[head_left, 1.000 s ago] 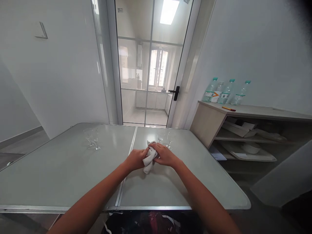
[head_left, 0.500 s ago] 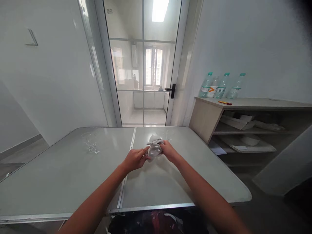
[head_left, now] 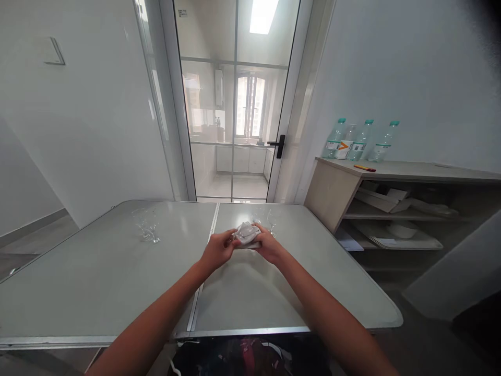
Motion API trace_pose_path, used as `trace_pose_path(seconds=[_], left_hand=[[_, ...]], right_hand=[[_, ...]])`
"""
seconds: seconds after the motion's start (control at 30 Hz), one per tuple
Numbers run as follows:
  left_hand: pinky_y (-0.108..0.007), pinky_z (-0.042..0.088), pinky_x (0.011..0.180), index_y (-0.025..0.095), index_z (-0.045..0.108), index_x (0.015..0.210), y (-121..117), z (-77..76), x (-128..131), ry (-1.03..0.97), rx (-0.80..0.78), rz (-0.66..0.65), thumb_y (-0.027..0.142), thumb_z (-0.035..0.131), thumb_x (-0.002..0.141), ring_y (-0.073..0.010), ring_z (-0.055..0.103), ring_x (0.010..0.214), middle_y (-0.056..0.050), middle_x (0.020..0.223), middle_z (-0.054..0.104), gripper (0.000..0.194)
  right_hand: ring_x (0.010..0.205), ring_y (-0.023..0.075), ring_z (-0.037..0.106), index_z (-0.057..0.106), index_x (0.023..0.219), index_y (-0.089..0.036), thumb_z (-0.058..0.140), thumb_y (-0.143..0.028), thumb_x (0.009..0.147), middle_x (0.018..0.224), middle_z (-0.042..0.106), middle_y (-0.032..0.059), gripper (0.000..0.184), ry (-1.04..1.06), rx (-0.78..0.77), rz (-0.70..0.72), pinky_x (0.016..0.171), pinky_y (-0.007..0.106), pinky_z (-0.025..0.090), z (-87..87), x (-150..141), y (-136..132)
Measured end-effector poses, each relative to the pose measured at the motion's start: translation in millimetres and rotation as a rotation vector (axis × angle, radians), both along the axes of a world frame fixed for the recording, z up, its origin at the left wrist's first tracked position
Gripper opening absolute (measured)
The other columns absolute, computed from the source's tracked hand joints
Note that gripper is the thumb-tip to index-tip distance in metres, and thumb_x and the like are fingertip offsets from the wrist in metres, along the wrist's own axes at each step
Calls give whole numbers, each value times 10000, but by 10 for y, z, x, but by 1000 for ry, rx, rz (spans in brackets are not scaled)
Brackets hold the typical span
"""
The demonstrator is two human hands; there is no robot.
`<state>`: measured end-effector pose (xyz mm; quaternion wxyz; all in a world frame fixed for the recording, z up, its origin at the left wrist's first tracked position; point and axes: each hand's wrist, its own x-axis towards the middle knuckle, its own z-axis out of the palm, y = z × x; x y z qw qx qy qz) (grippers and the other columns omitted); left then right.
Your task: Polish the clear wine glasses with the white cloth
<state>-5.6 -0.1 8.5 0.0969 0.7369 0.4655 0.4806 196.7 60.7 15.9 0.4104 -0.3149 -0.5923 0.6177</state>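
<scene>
Both my hands meet above the middle of the grey folding table [head_left: 97,282]. My left hand [head_left: 216,250] pinches one end of a clear glass [head_left: 246,233] that lies sideways between the hands. My right hand [head_left: 268,246] is closed on a white cloth [head_left: 250,241] wrapped around the glass. Just behind my hands stand two clear stemmed glasses [head_left: 271,221] on the table. Two more clear glasses [head_left: 147,225] stand at the left part of the table.
A glass door [head_left: 235,99] with a black handle [head_left: 279,146] is behind the table. To the right stands a wooden shelf unit [head_left: 403,198] with three water bottles [head_left: 362,141] and a pen on top.
My hands lifted a little and turned the bundle; the cloth that hung down a second ago is now gathered around the glass, which shows more clearly.
</scene>
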Motion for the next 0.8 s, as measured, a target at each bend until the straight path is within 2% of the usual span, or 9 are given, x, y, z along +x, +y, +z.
trace_pose_path(seconds=[0.1,0.17,0.23,0.33,0.47,0.57,0.63,0.67,0.8], left_hand=[[-250,493,578,136,740,1118,34,56,8,-246,-114,23,450,652,892,-160,650,600,-45,703,711,398],[-245,464,509,122,740,1099,52,82,2,-365,-195,44,504,668,868,-146,611,531,-56,708,719,452],[-236,410,431,113,738,1060,59,86,9,-468,-289,48,560,660,854,-116,535,451,-62,712,718,499],[-228,374,393,100,733,999,58,68,32,-575,-394,44,604,643,845,-99,497,434,-71,728,716,533],[-234,372,407,104,730,977,44,61,46,-509,-437,70,536,612,878,-99,486,420,-66,711,715,458],[-252,436,518,143,733,918,5,77,69,-259,-329,62,366,573,909,-131,574,491,-49,675,714,274],[-263,447,590,165,723,878,-36,77,95,-6,-203,67,252,566,895,-165,640,579,-49,669,715,181],[-266,439,598,171,717,868,-57,68,108,117,-148,77,223,566,889,-180,658,609,-54,678,719,161],[-259,405,554,181,694,1100,-114,-21,130,401,4,89,280,590,921,-203,684,646,-68,785,754,230]], right_hand=[[950,255,634,614,994,-204,574,-268,723,1041,677,78,282,208,-64,230,791,389,529,101,20,-42],[993,253,633,621,1063,-210,552,-285,804,1089,678,79,278,253,7,174,840,393,532,89,-31,-77],[1012,239,629,593,1196,-228,549,-271,853,1141,668,69,348,188,201,-12,870,378,530,14,-116,-114],[1113,247,613,514,1372,-240,521,-187,888,1285,629,87,487,-47,618,-215,960,405,510,-126,-197,-142],[1337,278,510,461,1453,-230,450,-84,902,1402,581,120,570,-343,1125,-151,1117,498,422,-156,-118,-88],[1472,309,355,433,1485,-232,468,-108,916,1447,544,125,583,-504,1393,-21,1209,604,269,-51,-11,-40],[1436,321,397,399,1505,-214,498,-155,920,1411,566,139,597,-553,1432,19,1212,629,242,35,36,-40],[1379,321,455,398,1501,-201,510,-177,918,1374,587,145,594,-552,1394,23,1193,617,280,74,51,-48],[1010,254,617,570,1283,-202,474,-225,936,1120,671,93,360,-407,942,6,940,443,494,179,88,-71]])
